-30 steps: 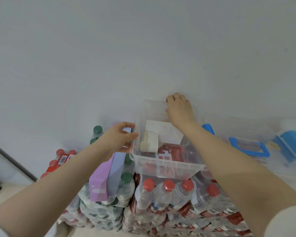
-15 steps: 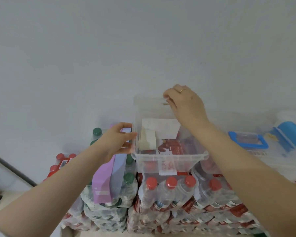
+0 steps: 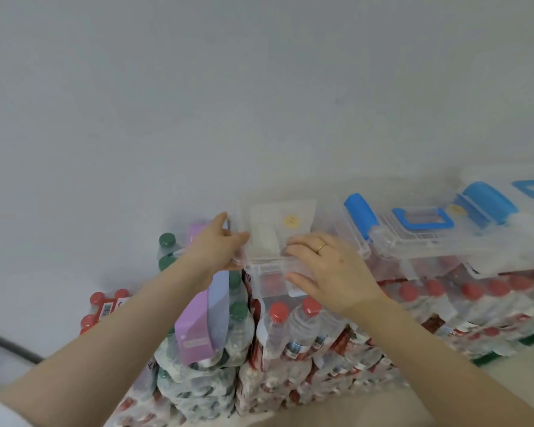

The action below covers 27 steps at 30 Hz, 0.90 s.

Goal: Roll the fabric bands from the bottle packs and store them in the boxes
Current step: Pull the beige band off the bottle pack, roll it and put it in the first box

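A small clear plastic box [image 3: 267, 263] sits on top of the stacked bottle packs [image 3: 293, 340], near the middle of the view and close against the pale wall [image 3: 259, 87]. Its walls are thin and see-through; a cream-coloured roll of fabric band [image 3: 264, 241] shows inside, with a white card bearing a yellow sticker [image 3: 291, 220] at 1 o'clock from it. The left hand [image 3: 216, 248] grips the box's left rim, thumb and fingers curled round the edge. The right hand [image 3: 330, 269] holds the near right corner, fingers spread over the rim and thumb against the front wall; a gold ring [image 3: 322, 248] sits on one finger.

At 7 o'clock from the box, a lilac fabric band [image 3: 195, 328] and a paler blue band [image 3: 219, 291] hang flat and limp over a pack of green-capped bottles [image 3: 228, 318], partly behind the left forearm. The packs under the box hold red-capped bottles [image 3: 279, 311] wrapped in crinkled clear film.

At 3 o'clock, just beside the small box, lies a larger clear lidded box [image 3: 413, 238] with blue clips and a blue handle [image 3: 423, 218]; a second such box [image 3: 506, 192] shows beyond it at the frame's edge. At 8 o'clock, lower down, a further pack with red caps [image 3: 105, 306] carries a barcode label. The right forearm hides part of the bottle row beneath it.
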Each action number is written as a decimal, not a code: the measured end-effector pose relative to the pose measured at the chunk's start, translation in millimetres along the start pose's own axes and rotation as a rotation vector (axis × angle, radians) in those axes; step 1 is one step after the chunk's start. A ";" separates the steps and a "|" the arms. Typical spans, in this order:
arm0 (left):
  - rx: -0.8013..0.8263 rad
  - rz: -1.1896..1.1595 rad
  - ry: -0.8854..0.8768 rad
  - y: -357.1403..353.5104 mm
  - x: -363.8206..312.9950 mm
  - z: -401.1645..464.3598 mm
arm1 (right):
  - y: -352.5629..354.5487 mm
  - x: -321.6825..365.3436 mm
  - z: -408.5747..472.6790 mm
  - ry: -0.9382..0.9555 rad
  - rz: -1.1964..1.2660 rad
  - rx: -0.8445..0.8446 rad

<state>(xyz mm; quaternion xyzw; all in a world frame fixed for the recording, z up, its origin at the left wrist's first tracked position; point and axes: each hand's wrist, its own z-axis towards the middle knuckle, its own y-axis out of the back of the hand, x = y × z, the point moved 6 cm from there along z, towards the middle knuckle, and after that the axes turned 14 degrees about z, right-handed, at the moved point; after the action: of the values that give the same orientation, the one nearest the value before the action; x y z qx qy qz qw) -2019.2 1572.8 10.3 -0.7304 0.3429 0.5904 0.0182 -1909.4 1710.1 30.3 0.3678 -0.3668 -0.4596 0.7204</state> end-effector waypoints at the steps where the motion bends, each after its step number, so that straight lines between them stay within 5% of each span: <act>1: -0.006 0.008 -0.007 -0.9 1.1 -1.3 | -0.6 -2.9 -4.4 -0.002 0.002 0.002; 8: 0.074 -0.026 -0.001 -11.9 12.0 -2.4 | -2.2 -39.2 -27.7 -0.176 -0.114 -0.078; 20: -0.083 0.104 -0.020 6.4 14.9 15.2 | -1.1 -43.5 -31.1 0.122 -0.302 -0.111; 27: -0.098 0.161 -0.054 12.7 10.8 15.4 | 9.7 -43.3 -19.4 0.122 -0.233 -0.044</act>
<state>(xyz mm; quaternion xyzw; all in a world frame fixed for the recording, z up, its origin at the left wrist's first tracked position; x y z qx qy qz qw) -2038.2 1564.6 1.0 -0.6844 0.3706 0.6254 -0.0560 -1902.1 1757.2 21.5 0.4192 -0.2670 -0.5249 0.6910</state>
